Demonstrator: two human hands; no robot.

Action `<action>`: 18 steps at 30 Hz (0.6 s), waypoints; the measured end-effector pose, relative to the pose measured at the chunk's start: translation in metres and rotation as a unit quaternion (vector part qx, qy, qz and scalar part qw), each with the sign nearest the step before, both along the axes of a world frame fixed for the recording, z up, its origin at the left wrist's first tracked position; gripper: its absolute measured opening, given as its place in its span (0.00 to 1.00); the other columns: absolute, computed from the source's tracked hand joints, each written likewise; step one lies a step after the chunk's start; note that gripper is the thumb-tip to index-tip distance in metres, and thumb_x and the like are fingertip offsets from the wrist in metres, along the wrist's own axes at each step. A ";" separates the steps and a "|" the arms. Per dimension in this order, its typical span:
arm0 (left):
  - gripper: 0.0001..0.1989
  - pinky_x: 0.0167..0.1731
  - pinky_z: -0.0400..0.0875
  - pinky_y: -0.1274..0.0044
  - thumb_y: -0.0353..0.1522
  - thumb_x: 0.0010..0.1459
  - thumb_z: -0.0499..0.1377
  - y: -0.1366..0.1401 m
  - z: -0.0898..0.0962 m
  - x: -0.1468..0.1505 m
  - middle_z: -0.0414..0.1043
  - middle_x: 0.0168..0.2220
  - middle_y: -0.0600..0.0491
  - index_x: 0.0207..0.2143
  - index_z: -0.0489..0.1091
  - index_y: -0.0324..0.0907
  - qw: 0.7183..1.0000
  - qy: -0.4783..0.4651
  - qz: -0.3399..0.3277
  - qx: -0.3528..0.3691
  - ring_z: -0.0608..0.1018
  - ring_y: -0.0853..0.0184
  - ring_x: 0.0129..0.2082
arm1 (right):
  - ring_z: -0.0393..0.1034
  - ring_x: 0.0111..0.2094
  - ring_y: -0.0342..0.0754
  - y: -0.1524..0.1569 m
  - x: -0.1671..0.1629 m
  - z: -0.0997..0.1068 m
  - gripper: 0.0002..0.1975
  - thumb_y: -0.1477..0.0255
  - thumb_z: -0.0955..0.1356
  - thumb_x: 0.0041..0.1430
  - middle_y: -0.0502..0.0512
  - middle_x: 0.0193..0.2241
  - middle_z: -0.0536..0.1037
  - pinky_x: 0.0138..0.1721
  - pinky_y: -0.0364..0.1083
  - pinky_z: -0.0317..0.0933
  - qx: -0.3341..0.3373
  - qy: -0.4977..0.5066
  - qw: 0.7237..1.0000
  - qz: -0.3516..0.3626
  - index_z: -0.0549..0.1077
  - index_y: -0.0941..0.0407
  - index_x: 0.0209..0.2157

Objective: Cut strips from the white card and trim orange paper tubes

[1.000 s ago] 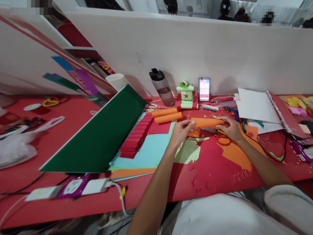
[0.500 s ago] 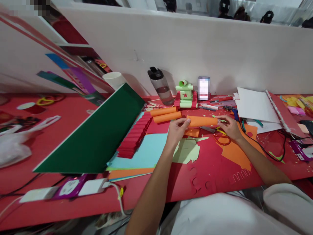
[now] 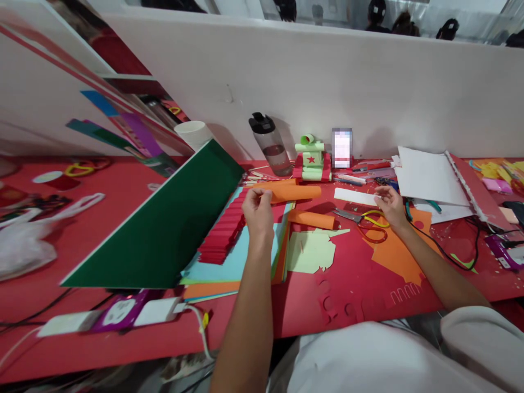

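Note:
My left hand (image 3: 257, 210) is closed with a pinch on the left end of an orange paper roll (image 3: 295, 192), above the stacked coloured sheets. In my right hand (image 3: 390, 206) is the right end of a narrow white strip (image 3: 355, 196); its material is unclear. Another orange roll (image 3: 311, 219) lies below the held one, and a further orange roll (image 3: 282, 182) is partly hidden behind it. Scissors (image 3: 360, 217) with yellow and red handles rest under the white strip. Pleated red paper (image 3: 223, 233) lies left of my left hand.
A dark green board (image 3: 159, 224) leans at the left. Along the back stand a water bottle (image 3: 270, 144), a green and red paper model (image 3: 311, 159) and a phone (image 3: 341, 148). Pale green scraps (image 3: 311, 250) and an orange sheet (image 3: 403, 248) lie in front. A power strip (image 3: 123, 314) sits near the edge.
My left hand has moved left with the orange roll. My right hand has let go of the roll, moved slightly right, and now holds the white strip. The scissors are more exposed.

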State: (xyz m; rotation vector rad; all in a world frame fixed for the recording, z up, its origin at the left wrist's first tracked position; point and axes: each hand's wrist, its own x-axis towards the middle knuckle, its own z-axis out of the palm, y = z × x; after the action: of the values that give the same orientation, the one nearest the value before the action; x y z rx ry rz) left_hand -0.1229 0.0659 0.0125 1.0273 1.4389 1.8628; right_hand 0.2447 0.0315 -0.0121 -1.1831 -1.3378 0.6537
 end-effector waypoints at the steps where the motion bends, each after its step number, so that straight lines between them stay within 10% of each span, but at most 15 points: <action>1: 0.18 0.37 0.72 0.76 0.44 0.51 0.67 0.002 -0.002 -0.003 0.64 0.31 0.57 0.32 0.63 0.44 1.000 0.003 0.013 -0.002 0.72 0.68 0.33 | 0.77 0.43 0.51 0.001 0.001 -0.001 0.15 0.62 0.73 0.58 0.55 0.42 0.80 0.45 0.49 0.74 -0.001 0.002 1.000 0.000 0.74 0.52 0.45; 10: 0.18 0.63 0.66 0.57 0.28 0.51 0.61 -0.016 0.003 0.001 0.70 0.48 0.45 0.45 0.65 0.45 0.966 0.253 0.052 0.021 0.74 0.52 0.55 | 0.76 0.40 0.49 0.000 -0.002 0.002 0.20 0.63 0.76 0.52 0.52 0.38 0.76 0.41 0.48 0.75 -0.037 0.065 0.997 0.034 0.73 0.52 0.46; 18: 0.15 0.65 0.60 0.51 0.29 0.55 0.61 -0.023 0.007 0.013 0.72 0.51 0.41 0.46 0.68 0.44 0.931 0.364 0.029 0.029 0.72 0.45 0.58 | 0.79 0.44 0.52 -0.008 -0.005 0.013 0.30 0.63 0.79 0.50 0.56 0.42 0.83 0.46 0.52 0.76 -0.063 0.075 0.990 0.104 0.74 0.52 0.54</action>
State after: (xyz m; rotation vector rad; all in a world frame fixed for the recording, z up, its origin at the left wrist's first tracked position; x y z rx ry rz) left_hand -0.1098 0.0429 0.0198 1.8504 1.8254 1.6325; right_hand 0.2401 0.0238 0.0008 -1.0785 -1.3180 0.9715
